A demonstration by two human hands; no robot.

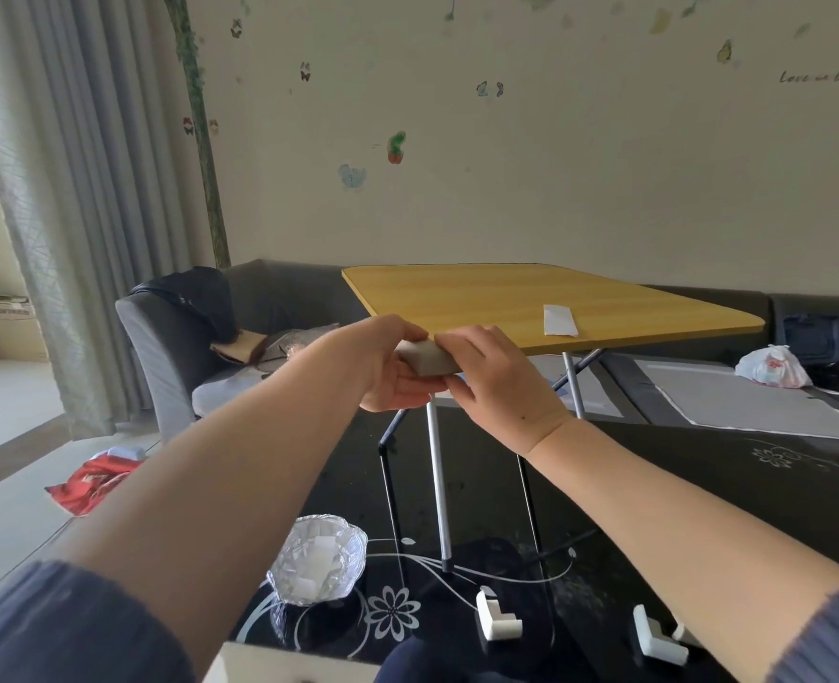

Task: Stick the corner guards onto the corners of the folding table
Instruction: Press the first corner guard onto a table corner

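Both hands, left hand and right hand, pinch the corner guard onto the tabletop's near corner, where uneven pressure could seat it crooked or loose.

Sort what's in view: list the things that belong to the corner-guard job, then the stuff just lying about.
For the job:
- folding table
- corner guard held at its near corner by left hand and right hand
- spare guards on the dark glass surface

Just lying about:
- foil bowl
- red cloth
- plastic bag
- grey chair
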